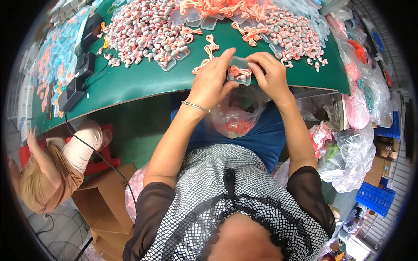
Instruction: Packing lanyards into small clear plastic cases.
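1. Green counter (143, 80) fills the top of the view, and it's pretty packed with stuff.
2. Right at its near edge there's a small clear plastic case (240, 71) with an orange corded earplug coil inside, held just above the counter edge.
3. Left hand (212, 80) is pinching the case from the left side, fingers curled on it, thin bracelet on the wrist.
4. Right hand (270, 74) grips the same case from the right, fingertips on its top edge.
5. Directly below the hands sits an open clear plastic bag (235, 117) in the lap, with a few orange bits at the bottom.
6. Just left of the hands, a loose orange cord (208, 52) lies on the counter.
7. Further back: big piles of pink-and-white earplugs (143, 30) and empty clear cases (209, 21).
8. Far left, another person (48, 169) in tan sits by a cardboard box (106, 195).
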`<move>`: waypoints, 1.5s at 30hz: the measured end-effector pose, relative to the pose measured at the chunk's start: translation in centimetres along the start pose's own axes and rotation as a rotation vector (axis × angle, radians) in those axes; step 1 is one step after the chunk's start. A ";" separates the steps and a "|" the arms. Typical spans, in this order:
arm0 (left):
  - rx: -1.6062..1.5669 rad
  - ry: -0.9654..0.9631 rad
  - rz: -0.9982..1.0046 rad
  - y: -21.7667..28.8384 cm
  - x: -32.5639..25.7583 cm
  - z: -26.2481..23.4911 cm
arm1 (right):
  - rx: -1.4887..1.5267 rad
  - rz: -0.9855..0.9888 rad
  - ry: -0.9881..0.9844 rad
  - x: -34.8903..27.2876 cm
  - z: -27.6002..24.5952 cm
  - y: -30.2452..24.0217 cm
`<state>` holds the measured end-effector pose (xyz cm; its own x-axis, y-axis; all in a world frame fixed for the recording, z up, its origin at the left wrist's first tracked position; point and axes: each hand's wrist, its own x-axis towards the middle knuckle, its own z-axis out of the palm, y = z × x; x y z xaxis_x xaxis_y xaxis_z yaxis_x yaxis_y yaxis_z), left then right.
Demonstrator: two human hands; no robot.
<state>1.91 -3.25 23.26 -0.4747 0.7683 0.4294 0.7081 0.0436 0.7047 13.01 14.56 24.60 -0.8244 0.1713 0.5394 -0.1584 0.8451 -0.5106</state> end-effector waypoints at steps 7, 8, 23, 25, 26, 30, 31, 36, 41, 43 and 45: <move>0.158 -0.043 0.080 -0.6 -0.2 0.1 | -0.003 -0.067 -0.025 -2.3 0.4 -2.0; 0.159 -0.046 0.080 -0.7 -0.2 0.3 | -0.001 -0.065 -0.023 -2.5 0.6 -1.8; 0.069 -0.020 0.234 -1.2 -0.5 0.8 | 0.102 0.031 0.002 -3.7 1.1 -1.6; 0.108 -0.043 0.240 -1.0 -0.9 0.8 | 0.098 0.073 -0.001 -4.3 1.0 -2.2; 0.110 -0.041 0.242 -0.9 -1.0 0.6 | 0.094 0.108 -0.001 -4.3 0.9 -2.5; 0.088 -0.047 0.250 -0.5 -1.9 -0.6 | 0.186 0.189 -0.052 -4.5 0.9 -4.3; 0.063 -0.046 0.237 -0.4 -2.3 -0.8 | 0.210 0.178 -0.047 -4.5 1.1 -4.5; -0.016 -0.038 0.212 0.2 -3.7 -0.1 | 0.428 0.362 -0.126 -6.6 0.2 -4.5; 0.018 -0.037 0.160 0.9 -5.2 1.7 | 0.573 0.544 -0.103 -9.1 1.1 -4.1; -0.041 -0.075 0.143 1.3 -5.4 1.8 | 0.738 0.583 -0.072 -9.7 1.4 -4.0; -0.056 -0.076 0.140 1.3 -5.4 1.5 | 0.692 0.530 -0.099 -9.5 1.3 -3.8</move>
<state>6.19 -6.41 21.04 -0.3310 0.8108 0.4827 0.7330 -0.1013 0.6726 20.74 9.12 20.56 -0.9212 0.3824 0.0715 -0.0084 0.1643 -0.9864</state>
